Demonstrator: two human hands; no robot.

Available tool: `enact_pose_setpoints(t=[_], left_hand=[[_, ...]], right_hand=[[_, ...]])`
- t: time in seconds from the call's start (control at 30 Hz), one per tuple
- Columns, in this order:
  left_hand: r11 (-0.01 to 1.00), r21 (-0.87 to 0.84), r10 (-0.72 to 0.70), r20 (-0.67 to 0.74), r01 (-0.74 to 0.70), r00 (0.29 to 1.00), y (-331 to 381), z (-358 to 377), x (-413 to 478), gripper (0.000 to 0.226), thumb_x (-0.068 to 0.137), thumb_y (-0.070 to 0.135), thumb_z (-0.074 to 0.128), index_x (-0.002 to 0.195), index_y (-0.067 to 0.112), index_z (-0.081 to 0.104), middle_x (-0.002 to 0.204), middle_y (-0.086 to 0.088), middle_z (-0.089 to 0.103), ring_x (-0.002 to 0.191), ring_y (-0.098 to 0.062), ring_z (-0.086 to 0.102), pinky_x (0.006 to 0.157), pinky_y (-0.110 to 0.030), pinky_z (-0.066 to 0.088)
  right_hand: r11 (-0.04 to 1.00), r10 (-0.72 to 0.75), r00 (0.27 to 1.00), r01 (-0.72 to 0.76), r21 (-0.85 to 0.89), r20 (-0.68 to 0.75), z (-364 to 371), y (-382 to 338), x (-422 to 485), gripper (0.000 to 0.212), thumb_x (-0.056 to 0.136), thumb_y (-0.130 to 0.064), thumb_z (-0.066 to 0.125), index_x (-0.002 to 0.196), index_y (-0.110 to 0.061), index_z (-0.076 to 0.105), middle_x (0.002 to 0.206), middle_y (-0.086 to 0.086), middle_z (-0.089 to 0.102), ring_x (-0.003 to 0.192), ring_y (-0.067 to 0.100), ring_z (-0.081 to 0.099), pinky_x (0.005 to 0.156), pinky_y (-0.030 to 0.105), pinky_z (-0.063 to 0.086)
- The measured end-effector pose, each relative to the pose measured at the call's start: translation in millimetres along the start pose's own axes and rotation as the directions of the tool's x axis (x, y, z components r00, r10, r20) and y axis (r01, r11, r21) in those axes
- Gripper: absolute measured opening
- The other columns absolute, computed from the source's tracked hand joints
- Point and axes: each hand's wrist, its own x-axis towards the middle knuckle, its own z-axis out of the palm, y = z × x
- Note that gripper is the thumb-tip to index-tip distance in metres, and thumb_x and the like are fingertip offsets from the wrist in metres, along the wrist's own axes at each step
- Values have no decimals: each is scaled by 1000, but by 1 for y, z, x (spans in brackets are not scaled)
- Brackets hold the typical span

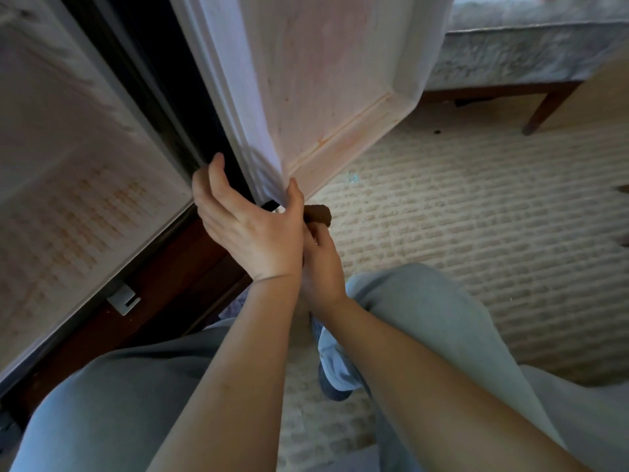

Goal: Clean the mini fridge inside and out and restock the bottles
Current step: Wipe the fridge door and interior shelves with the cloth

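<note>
In the head view, the fridge [78, 185] is seen standing open at the left, its door [316, 97] swung out over the carpet [476, 206]. The left hand [248, 229] is held spread and slack at the door's lower corner, the thumb touching it, nothing grasped. The right hand [321, 267], partly hidden behind the left, is curled round a brown wad [320, 214] just below that corner. A bench [517, 59] is seen beyond the door.

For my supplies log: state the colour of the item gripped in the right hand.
The item is dark brown; head view shows it best.
</note>
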Motion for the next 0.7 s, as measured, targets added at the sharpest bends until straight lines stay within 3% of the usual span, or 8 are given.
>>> enact_pose_setpoints(t=[0.1,0.27,0.4,0.5,0.57,0.63,0.7], left_hand=[[1000,-16,3,16,-3,1000,3,-2,0,76,70,35,72,134,6,47,134,-18,43,120,-30,47,96,-45,44],[995,-64,84,110,-77,990,-6,-11,-3,52,82,29,66,130,14,53,141,-20,35,127,-30,41,98,-45,44],[990,-114,102,195,-80,976,-14,-22,-7,46,88,24,62,131,15,48,149,-20,25,137,-31,34,94,-48,48],[991,-98,111,240,-89,964,-18,-33,-6,47,89,22,60,133,12,45,151,-18,22,137,-30,35,90,-47,52],[991,-80,122,258,-105,958,-20,-39,-5,48,88,22,60,132,11,44,152,-17,22,133,-31,41,86,-31,54],[991,-85,128,283,-108,951,-23,-44,-5,48,88,20,60,132,10,44,154,-15,21,131,-30,43,78,-4,43],[989,-95,133,299,-109,945,-27,-48,-3,48,88,20,60,132,9,44,154,-16,21,132,-30,41,72,1,36]], right_hand=[[999,10,1000,-9,-45,15,-9,5,0,36,98,-8,39,133,-10,50,127,18,47,112,34,48,93,48,43],[997,-42,996,47,-56,78,-10,8,-7,43,96,-2,41,138,-12,45,127,19,44,111,34,46,91,41,43],[958,-213,975,221,-182,64,10,5,-7,49,96,-12,50,139,-25,32,122,12,46,103,28,52,84,44,50],[910,-308,944,329,-254,118,21,6,-1,49,100,-16,44,146,-23,30,139,11,43,120,27,49,96,41,46],[901,-341,927,369,-227,154,25,10,1,44,101,-11,38,145,-14,36,145,12,42,128,30,45,102,46,42],[891,-358,931,365,-270,75,29,11,-3,51,93,0,50,142,-10,40,141,18,44,114,37,53,88,47,50],[878,-415,910,408,-251,28,29,12,-5,61,78,7,65,135,-7,49,133,24,50,98,41,59,70,43,54]])
